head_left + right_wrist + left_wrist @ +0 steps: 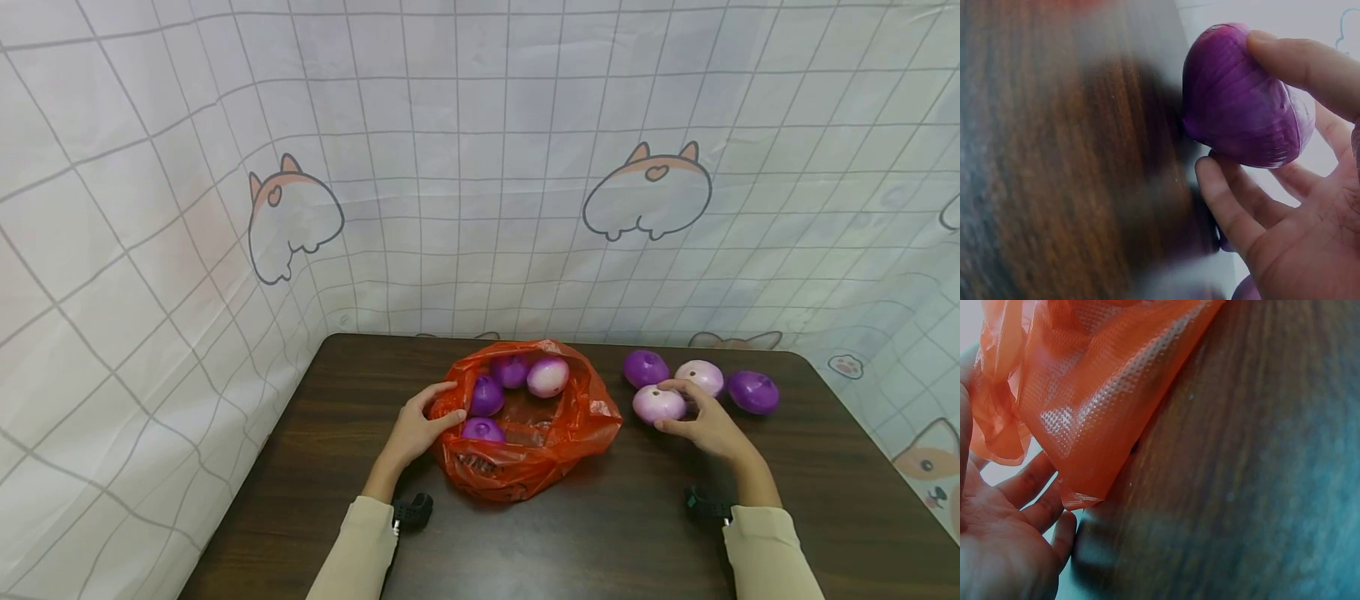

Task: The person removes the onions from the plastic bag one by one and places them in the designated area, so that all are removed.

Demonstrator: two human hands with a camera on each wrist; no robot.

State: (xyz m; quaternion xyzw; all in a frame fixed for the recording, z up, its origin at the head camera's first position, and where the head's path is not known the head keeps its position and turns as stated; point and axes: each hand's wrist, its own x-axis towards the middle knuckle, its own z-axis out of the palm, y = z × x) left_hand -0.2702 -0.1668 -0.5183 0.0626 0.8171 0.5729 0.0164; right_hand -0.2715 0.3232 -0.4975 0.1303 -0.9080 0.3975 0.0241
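Note:
A red plastic bag stands open on the table, with several purple and pinkish-white onions inside, among them a pale onion and a dark purple onion. My left hand holds the bag's left rim, thumb on the inner side; the left wrist view shows its lower fingers loosely spread beside the bag. To the right, my right hand pinches a pinkish-white onion between thumb and fingers. That onion shows a purple side in the right wrist view.
Behind and beside the right hand lie a purple onion, a pale onion and another purple onion. The dark wooden table ends at a white grid-patterned cloth behind it.

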